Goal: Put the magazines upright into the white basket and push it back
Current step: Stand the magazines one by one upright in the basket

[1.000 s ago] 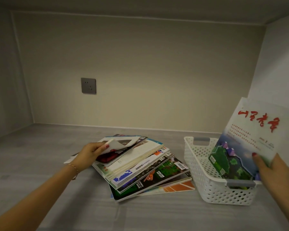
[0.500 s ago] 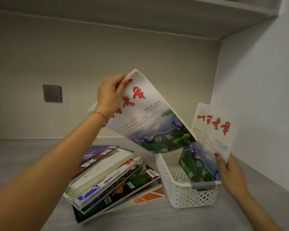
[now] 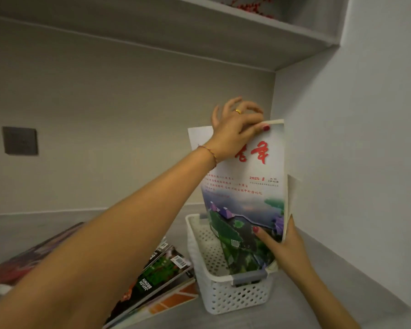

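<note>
Lying nearest, left of the white basket [image 3: 226,290], is a fanned pile of magazines [image 3: 161,279] flat on the grey counter [image 3: 306,302], its edge just beside the basket wall. The right hand [image 3: 286,248] presses its thumb on the lower cover of a magazine with red characters [image 3: 249,195], fingers [image 3: 290,224] closed round the right edge. That magazine stands upright inside the basket, against the right-hand wall side. The left hand [image 3: 235,129] pinches its top edge, thumb in front, fingers curled behind. Farther back, left of the basket, a dark wall socket [image 3: 20,140] sits on the beige wall.
</note>
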